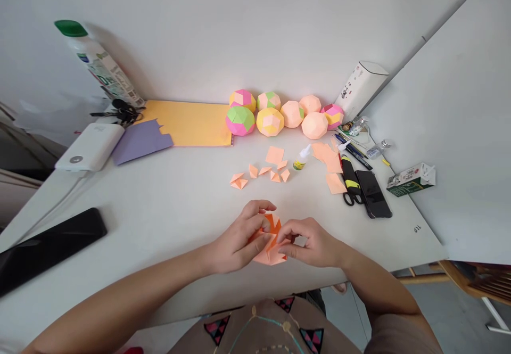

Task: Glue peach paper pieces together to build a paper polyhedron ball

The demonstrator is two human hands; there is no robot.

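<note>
A partly built peach paper ball is held between my hands near the table's front edge, its hollow inside showing orange. My left hand grips its left side, with thumb and fingers on the paper rim. On the right rim, my right hand pinches the paper between thumb and fingers. Farther back lie several small folded peach paper pieces, a flat peach square and a larger folded piece. A small glue bottle with a white nozzle stands beside them.
Several finished paper balls sit along the wall. At right are peach sheets, scissors, a phone and a drink carton. At left are yellow paper, purple paper, a white box and a black device.
</note>
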